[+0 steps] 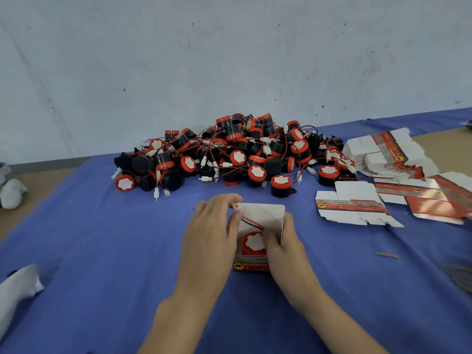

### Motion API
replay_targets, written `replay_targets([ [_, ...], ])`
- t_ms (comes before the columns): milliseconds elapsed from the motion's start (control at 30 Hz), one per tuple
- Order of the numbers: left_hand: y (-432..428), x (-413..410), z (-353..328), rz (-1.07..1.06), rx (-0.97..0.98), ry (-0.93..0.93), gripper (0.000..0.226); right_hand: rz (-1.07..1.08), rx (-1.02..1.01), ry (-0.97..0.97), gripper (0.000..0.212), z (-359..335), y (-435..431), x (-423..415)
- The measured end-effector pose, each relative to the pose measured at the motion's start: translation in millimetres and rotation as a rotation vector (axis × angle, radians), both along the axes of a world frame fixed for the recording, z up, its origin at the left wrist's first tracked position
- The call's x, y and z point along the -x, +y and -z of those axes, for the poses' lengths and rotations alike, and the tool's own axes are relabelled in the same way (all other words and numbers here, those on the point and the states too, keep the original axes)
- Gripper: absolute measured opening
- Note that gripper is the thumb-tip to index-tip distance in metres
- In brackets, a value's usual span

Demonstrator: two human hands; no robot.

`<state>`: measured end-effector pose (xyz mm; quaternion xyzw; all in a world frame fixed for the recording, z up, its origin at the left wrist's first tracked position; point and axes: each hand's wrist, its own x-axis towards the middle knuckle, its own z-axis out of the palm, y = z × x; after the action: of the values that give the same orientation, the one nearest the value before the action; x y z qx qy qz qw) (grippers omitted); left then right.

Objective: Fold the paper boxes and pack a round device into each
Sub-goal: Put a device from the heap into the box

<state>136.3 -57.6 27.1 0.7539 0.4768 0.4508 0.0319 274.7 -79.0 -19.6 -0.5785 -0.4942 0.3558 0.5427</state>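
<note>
In the head view, a folded box is standing open on the blue cloth that is covering most of the bench. It is sitting midway along the near edge and a little back from it. Its white lid flap is sticking up at the back. A round device with a red cap is sitting inside the box, white face up.

The left hand is lying against the box's left side. Its thumb and forefinger are pinching the white plug at the end of the device's red and black wire, up by the flap's left corner. The right hand is gripping the box's right side, with its fingers curling behind the wall. Its thumb is pressing down at the device's rim, where the wire is coming out. The two hands are apart, with the box between them.

A big pile of like devices, black with red caps and trailing wires, is lying toward the far edge, in front of the pale wall. Flat boxes are lying in loose stacks toward the right edge, with some spilling nearer. A white bundle, blurred, is lying by the near left corner.
</note>
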Motion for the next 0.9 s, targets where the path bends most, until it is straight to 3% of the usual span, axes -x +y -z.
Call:
replay_targets([
  [67,-2.5,3.2,8.2,0.000,-0.199,0.304,0.024,0.011,0.004,0.020,0.038,-0.8,-0.1,-0.9],
  [133,-3.2,5.6,10.8,-0.036,-0.199,0.399,0.039,0.016,-0.004,0.015,0.039,-1.3,-0.4,-0.9],
  [400,-8.4,9.1,0.0,-0.059,-0.184,0.520,0.015,0.071,-0.032,0.026,0.030,0.5,0.1,1.4],
  [567,-11.4,7.1,9.4,-0.098,-0.020,0.642,0.023,0.090,-0.032,0.031,0.031,0.7,1.6,1.5],
  [667,-13.1,9.4,19.6,-0.095,0.113,0.594,0.008,0.105,-0.038,0.058,0.032,-0.4,2.4,2.0],
  [900,-18.1,8.6,24.5,-0.062,0.221,0.593,0.049,0.190,-0.008,0.130,0.033,-0.3,6.9,4.0],
])
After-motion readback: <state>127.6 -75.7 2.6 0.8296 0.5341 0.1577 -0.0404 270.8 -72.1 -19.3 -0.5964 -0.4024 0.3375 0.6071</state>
